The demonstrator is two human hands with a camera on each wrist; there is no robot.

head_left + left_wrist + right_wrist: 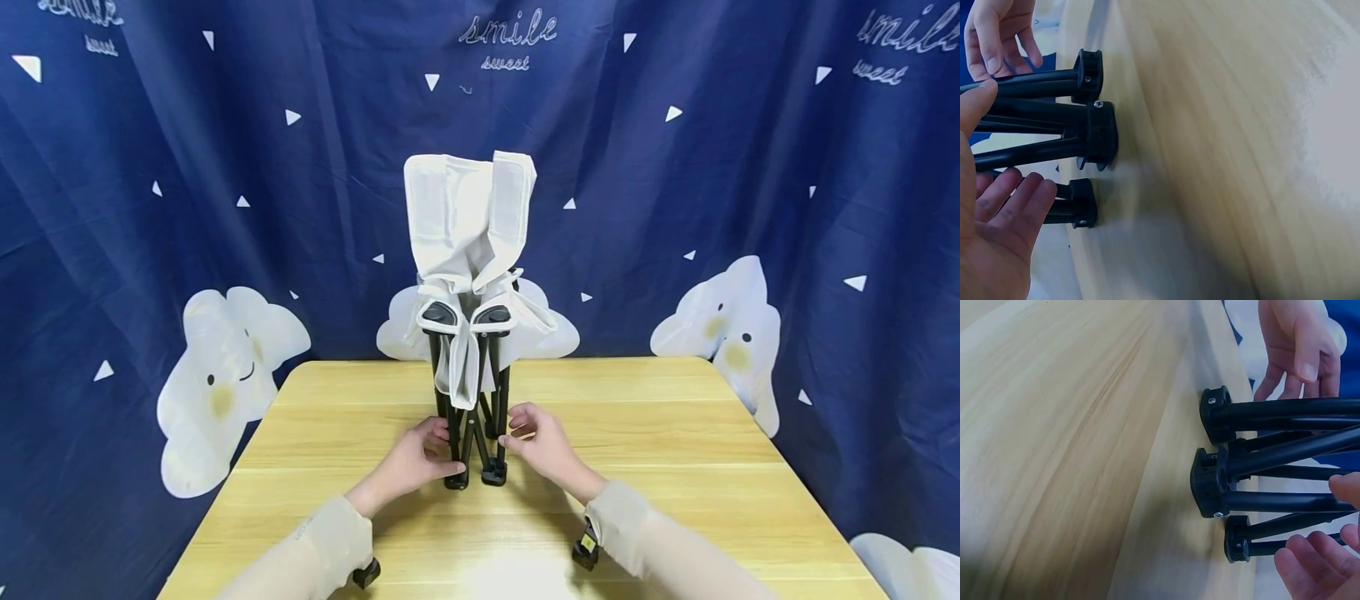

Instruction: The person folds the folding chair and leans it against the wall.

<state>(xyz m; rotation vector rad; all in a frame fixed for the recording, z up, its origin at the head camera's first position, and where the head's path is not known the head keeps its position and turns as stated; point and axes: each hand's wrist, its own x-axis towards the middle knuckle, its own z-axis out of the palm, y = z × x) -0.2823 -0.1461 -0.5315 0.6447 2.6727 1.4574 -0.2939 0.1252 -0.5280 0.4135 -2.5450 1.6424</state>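
Note:
A folded chair with a white fabric seat [431, 200] and black tube legs [503, 408] stands upright on the table. Its fabric bunches at the top around black corner caps [492, 315]. My left hand [408, 462] is beside the left legs, thumb in front and fingers loosely extended behind. On the other side, my right hand [551, 450] has its thumb tip at a right leg, the fingers spread and relaxed. Black feet [1104, 134] show close up in the left wrist view. In the right wrist view, fingertips [1297, 565] lie alongside the lower legs.
The wooden table [637, 417] extends around the chair on both sides. Behind it hangs a dark blue curtain [637, 167] with white triangles and cloud shapes. A black strap buckle [587, 546] hangs under the right sleeve.

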